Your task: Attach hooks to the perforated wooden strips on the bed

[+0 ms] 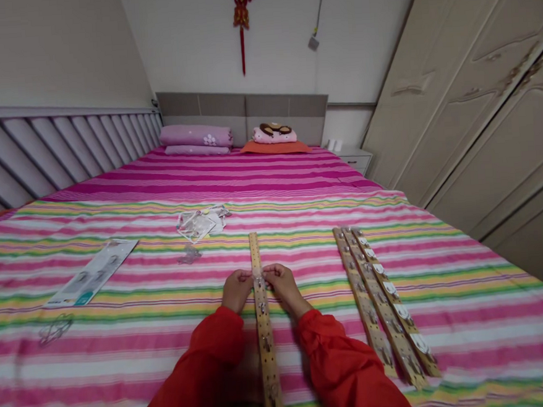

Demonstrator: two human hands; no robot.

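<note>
A long, narrow wooden strip (265, 328) with rows of small holes lies lengthwise on the striped bedspread. Several metal hooks on clear backings sit along its nearer part. My left hand (238, 289) and my right hand (281, 284) meet over the strip from either side, fingertips pinched. Between them they grip a small clear adhesive hook (258, 279) against the wood; the fingers partly cover it. To the right lie three similar strips side by side: two with metal hooks (371, 283) and one with white hooks (396, 299).
Left of the strip are a flat hook package (93, 275), a loose bundle of thin wire or clear loops (56, 329), a small clear piece (189, 254) and a pile of opened packets (201, 223). Rolled bedding (195, 136) lies by the headboard (287, 106).
</note>
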